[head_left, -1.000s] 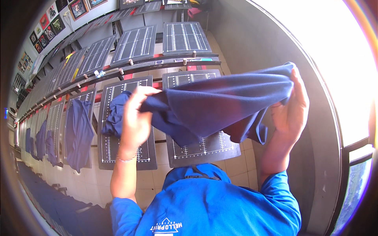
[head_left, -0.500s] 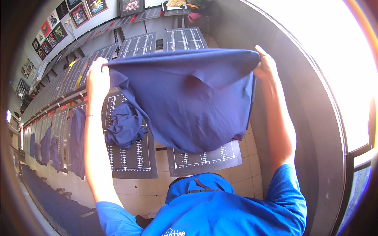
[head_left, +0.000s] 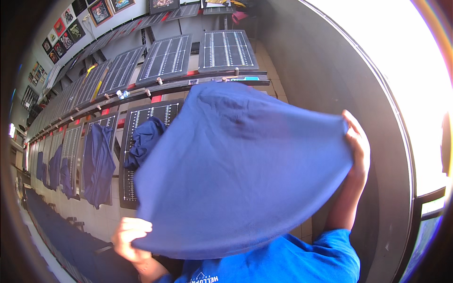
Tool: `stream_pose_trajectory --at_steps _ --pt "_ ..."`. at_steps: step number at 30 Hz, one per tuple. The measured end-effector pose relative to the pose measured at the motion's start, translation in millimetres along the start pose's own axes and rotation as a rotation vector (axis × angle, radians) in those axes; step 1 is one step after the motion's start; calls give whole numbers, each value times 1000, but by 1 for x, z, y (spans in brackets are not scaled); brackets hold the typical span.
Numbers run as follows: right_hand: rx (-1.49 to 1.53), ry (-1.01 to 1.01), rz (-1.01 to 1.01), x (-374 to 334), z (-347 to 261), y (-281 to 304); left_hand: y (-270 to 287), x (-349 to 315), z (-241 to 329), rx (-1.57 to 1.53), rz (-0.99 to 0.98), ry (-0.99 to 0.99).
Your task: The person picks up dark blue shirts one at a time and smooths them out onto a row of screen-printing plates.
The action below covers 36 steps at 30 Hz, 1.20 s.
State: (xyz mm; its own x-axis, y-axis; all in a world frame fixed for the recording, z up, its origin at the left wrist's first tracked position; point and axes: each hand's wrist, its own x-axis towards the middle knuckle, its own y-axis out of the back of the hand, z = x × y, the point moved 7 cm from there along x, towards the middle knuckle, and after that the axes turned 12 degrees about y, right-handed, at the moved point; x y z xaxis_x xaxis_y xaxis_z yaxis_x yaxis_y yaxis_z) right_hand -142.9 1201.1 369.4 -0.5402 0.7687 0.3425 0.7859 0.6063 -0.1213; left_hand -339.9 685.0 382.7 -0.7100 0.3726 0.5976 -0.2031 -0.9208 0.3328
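Observation:
A wide piece of navy fabric (head_left: 245, 174) spreads out in front of me, pulled taut between my two hands. My left hand (head_left: 131, 238), low and near my body, pinches its near left corner. Higher up on the right, my right hand (head_left: 357, 148) grips the right edge, thumb side upward. The fabric's far end reaches over the dark board below and up to the rail, and it hides most of that board. On the neighbouring dark board with white ruled lines (head_left: 128, 181), to the left, lies a crumpled navy cloth (head_left: 147, 139).
Beyond the fabric runs a long rail (head_left: 174, 85) with small knobs, and a second row of ruled boards (head_left: 228, 49) behind it. More boards with navy cloths (head_left: 98, 160) continue leftward. A grey wall (head_left: 325, 70) and a bright window stand on the right.
My left hand has come down and toward me with its corner. My right hand has moved right and lower. The fabric, earlier hanging from a raised far edge, now opens out broad and flatter.

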Motion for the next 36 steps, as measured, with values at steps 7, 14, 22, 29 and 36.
stream_pose_trajectory --at_steps 7,14,22,29,36 --pt "-148 -457 -64 -95 164 48 -68 -105 -94 238 -385 630" --pt "-265 -745 -20 -180 310 105 -137 -203 -199 167 -947 961" --pt "-133 -982 -172 -223 339 128 -210 -274 -340 -726 -220 1705" --pt "-161 -1007 -141 -264 338 162 -149 -328 -329 -502 -166 1596" --pt "-294 -1111 -488 -296 352 163 -145 -410 -349 -624 -296 1851"
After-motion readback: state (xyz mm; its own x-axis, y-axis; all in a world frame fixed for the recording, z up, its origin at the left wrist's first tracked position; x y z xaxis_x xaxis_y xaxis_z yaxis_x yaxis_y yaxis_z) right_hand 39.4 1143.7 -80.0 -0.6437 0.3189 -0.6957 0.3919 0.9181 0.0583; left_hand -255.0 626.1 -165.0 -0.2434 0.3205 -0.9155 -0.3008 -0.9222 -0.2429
